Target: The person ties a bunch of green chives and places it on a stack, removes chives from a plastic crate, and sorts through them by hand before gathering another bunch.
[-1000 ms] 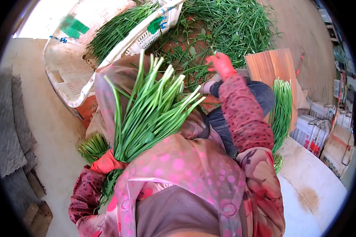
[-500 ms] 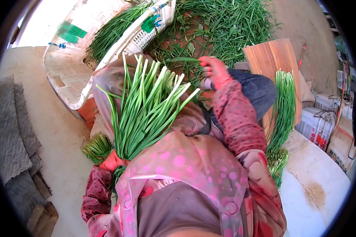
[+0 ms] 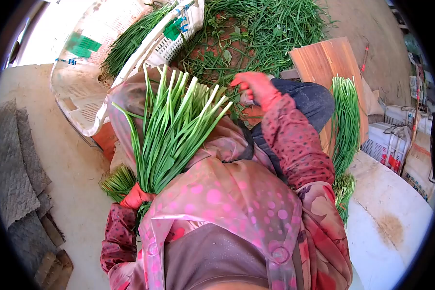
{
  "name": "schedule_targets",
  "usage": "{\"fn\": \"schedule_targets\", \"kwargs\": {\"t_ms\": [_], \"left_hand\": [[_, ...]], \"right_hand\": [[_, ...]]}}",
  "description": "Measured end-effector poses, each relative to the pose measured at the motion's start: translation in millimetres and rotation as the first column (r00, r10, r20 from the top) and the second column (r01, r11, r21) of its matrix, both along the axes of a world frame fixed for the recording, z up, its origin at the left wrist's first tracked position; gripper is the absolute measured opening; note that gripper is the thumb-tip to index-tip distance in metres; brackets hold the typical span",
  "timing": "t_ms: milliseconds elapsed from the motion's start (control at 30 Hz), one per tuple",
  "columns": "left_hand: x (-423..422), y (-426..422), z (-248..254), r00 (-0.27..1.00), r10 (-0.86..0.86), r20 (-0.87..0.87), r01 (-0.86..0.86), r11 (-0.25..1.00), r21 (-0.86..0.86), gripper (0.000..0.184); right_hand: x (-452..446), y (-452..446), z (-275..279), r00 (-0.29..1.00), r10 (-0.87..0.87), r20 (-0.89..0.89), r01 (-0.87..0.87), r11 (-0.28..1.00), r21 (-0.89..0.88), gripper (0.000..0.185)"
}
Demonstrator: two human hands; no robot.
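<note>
My left hand (image 3: pixel 137 195), in an orange-red glove, is closed around the lower part of a thick bunch of garlic chives (image 3: pixel 171 130). The bunch leans up over my lap with its pale cut ends fanned out at the top. My right hand (image 3: pixel 257 88), gloved the same way, is raised over my bent knee, to the right of those pale ends and apart from them. Its fingers are loosely bent and apart, and I see nothing in them. A smaller bunch of chives (image 3: pixel 118 183) lies beside my left hand.
Loose chives (image 3: pixel 275 34) cover the ground ahead. A white plastic basket (image 3: pixel 82 104) with more chives stands at front left. On the right, trimmed chives (image 3: pixel 345 121) lie over a wooden board (image 3: pixel 319 58). White crates (image 3: pixel 384 145) stand farther right, and grey padded sheets (image 3: pixel 14 159) at far left.
The green leaf that my right hand pinched is out of its fingers. That hand has shifted slightly. My left hand keeps its hold on the bunch.
</note>
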State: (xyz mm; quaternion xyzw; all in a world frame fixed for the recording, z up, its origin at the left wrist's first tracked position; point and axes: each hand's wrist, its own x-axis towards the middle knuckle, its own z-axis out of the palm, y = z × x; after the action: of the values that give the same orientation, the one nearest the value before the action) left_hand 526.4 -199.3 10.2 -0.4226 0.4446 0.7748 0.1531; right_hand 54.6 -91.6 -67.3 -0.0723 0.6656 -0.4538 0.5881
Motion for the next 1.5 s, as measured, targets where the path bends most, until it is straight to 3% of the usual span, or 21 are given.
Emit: {"fn": "schedule_targets", "kwargs": {"t_ms": [33, 100, 167, 233, 300, 467, 633, 700, 767, 833, 967, 1000, 1033, 1100, 1167, 1200, 1233, 1300, 1367, 1433, 1500], "left_hand": [[-1.5, -0.5, 1.7, 1.000, 0.002, 0.000, -0.002, 1.000, 0.000, 0.077], [-6.3, -3.6, 6.4, 1.000, -0.030, 0.008, 0.030, 0.999, 0.032, 0.077], [-7.2, -2.6, 4.5, 1.000, -0.022, -0.019, 0.022, 1.000, 0.009, 0.076], [-14.0, -2.1, 7.7, 0.999, -0.012, -0.044, 0.012, 1.000, -0.016, 0.074], [-22.2, -1.9, 17.3, 0.999, -0.034, -0.034, 0.033, 0.999, -0.025, 0.070], [-19.2, 0.5, 24.5, 0.998, -0.012, 0.059, 0.014, 0.999, -0.038, 0.061], [-30.0, -0.9, 34.5, 1.000, 0.006, 0.019, -0.006, 1.000, -0.007, 0.048], [-45.5, -6.7, 55.0, 0.997, 0.026, 0.079, -0.028, 0.999, 0.024, 0.047], [-64.5, -20.2, 76.9, 0.989, 0.048, 0.139, -0.056, 0.997, 0.055, 0.047], [-89.0, -44.5, 90.6, 0.976, -0.189, 0.110, 0.202, 0.971, -0.125, 0.050], [-152.2, -81.5, 119.9, 0.968, -0.249, 0.017, 0.243, 0.922, -0.302, 0.042], [-170.3, -92.3, 133.1, 0.902, -0.400, 0.162, 0.430, 0.810, -0.398, 0.039], [-186.2, -99.2, 144.5, 0.798, -0.511, 0.317, 0.601, 0.655, -0.457, 0.036], [-213.3, -100.4, 161.4, 0.788, -0.512, 0.343, 0.607, 0.553, -0.571, 0.033], [-231.1, -107.5, 172.7, 0.778, -0.509, 0.368, 0.602, 0.436, -0.669, 0.031], [-235.8, -112.2, 176.8, 0.817, -0.474, 0.327, 0.562, 0.534, -0.631, 0.029], [-237.2, -113.6, 180.2, 0.853, -0.434, 0.290, 0.517, 0.627, -0.583, 0.026], [-237.1, -107.4, 179.6, 0.879, -0.410, 0.245, 0.468, 0.634, -0.615, 0.020], [-226.9, -106.9, 169.7, 0.912, -0.321, 0.256, 0.403, 0.818, -0.409, 0.015], [-217.8, -89.8, 157.0, 0.954, -0.246, 0.172, 0.297, 0.855, -0.425, 0.013], [-213.7, -76.8, 153.5, 0.939, -0.143, 0.313, 0.247, 0.914, -0.323, 0.011]], "right_hand": [[-14.8, 12.8, -5.7, 0.992, -0.125, -0.019, 0.125, 0.992, 0.002, 0.026], [-17.8, 22.5, 7.0, 0.994, -0.053, -0.098, 0.053, 0.999, -0.007, 0.027], [7.0, 27.1, 25.5, 0.957, 0.212, 0.198, -0.211, 0.977, -0.029, 0.031], [42.1, 18.6, 37.1, 0.879, 0.377, 0.293, -0.378, 0.924, -0.056, 0.036], [70.7, 5.1, 23.1, 0.813, 0.382, 0.440, -0.374, 0.921, -0.109, 0.037], [79.9, 7.0, -6.3, 0.931, 0.292, 0.220, -0.296, 0.955, -0.014, 0.022], [-10.7, 31.0, -13.9, 0.980, -0.194, -0.052, 0.185, 0.972, -0.142, 0.019], [-49.3, 31.9, -5.1, 0.931, -0.334, -0.149, 0.340, 0.940, 0.017, 0.027], [-61.1, 33.7, 3.8, 0.952, -0.118, -0.283, 0.136, 0.990, 0.046, 0.033], [-59.3, 33.1, 15.2, 0.916, -0.004, -0.400, 0.040, 0.996, 0.083, 0.032], [-23.9, 37.1, 40.4, 0.541, 0.402, -0.739, -0.230, 0.916, 0.330, 0.032], [-9.3, 41.0, 45.1, 0.831, 0.396, -0.390, -0.369, 0.918, 0.146, 0.032], [8.9, 44.3, 49.3, 0.911, 0.410, 0.052, -0.405, 0.911, -0.085, 0.033], [54.4, 38.9, 54.0, 0.807, 0.583, 0.093, -0.573, 0.812, -0.113, 0.031], [75.6, 33.8, 54.0, 0.870, 0.492, -0.029, -0.491, 0.862, -0.125, 0.028], [87.3, 28.6, 53.6, 0.966, 0.201, -0.164, -0.239, 0.936, -0.257, 0.024], [85.4, 25.9, 58.1, 0.966, 0.202, -0.162, -0.240, 0.934, -0.265, 0.024], [72.6, 10.8, 95.4, 0.918, -0.272, -0.289, 0.111, 0.875, -0.471, 0.027], [70.7, -3.7, 97.0, 0.856, -0.268, -0.443, 0.022, 0.873, -0.487, 0.030], [84.0, -20.7, 93.2, 0.705, -0.183, -0.685, -0.160, 0.900, -0.405, 0.033], [105.1, -41.6, 65.3, 0.781, -0.198, -0.592, -0.209, 0.811, -0.546, 0.029]]}}
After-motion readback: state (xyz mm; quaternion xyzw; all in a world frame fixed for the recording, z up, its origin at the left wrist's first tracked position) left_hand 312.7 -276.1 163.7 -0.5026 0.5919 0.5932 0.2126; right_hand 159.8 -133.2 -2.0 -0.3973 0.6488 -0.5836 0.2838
